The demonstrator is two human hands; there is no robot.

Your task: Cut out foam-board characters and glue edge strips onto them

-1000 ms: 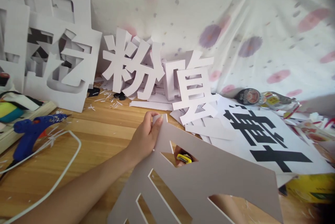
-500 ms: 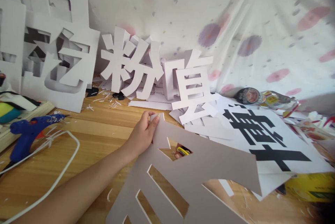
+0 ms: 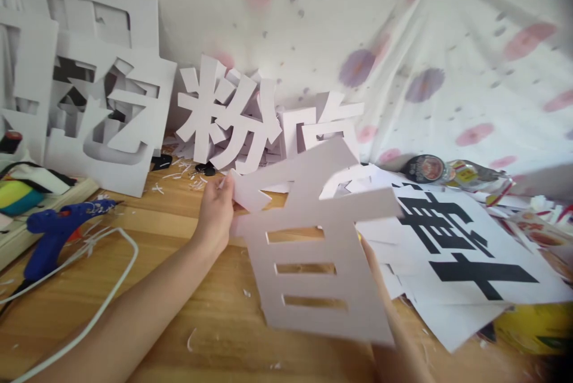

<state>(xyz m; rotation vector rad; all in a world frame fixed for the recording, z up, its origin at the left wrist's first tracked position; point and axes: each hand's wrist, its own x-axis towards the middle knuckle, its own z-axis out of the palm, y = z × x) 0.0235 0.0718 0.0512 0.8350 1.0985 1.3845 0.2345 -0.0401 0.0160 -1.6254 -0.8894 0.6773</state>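
Observation:
My left hand (image 3: 215, 210) pinches the upper left corner of a large white foam-board character (image 3: 308, 204), which is held up over the wooden table. The board has three horizontal slots in its lower part. Behind its right side, my right hand (image 3: 366, 244) is mostly hidden; a bit of yellow shows beside it, and its fingers cannot be made out. White raised characters (image 3: 203, 111) stand behind the board.
A blue glue gun (image 3: 54, 231) with a white cable lies at left on the table (image 3: 179, 311). Cut-out boards (image 3: 165, 90) lean at the back left. At right lie a sheet with black characters (image 3: 487, 311), a dark-capped bottle (image 3: 423, 168) and a yellow packet (image 3: 532, 326).
The board has turned and stands more upright, with its slots now horizontal. My left hand has moved a little left. The yellow cutter seen through an opening is now mostly hidden.

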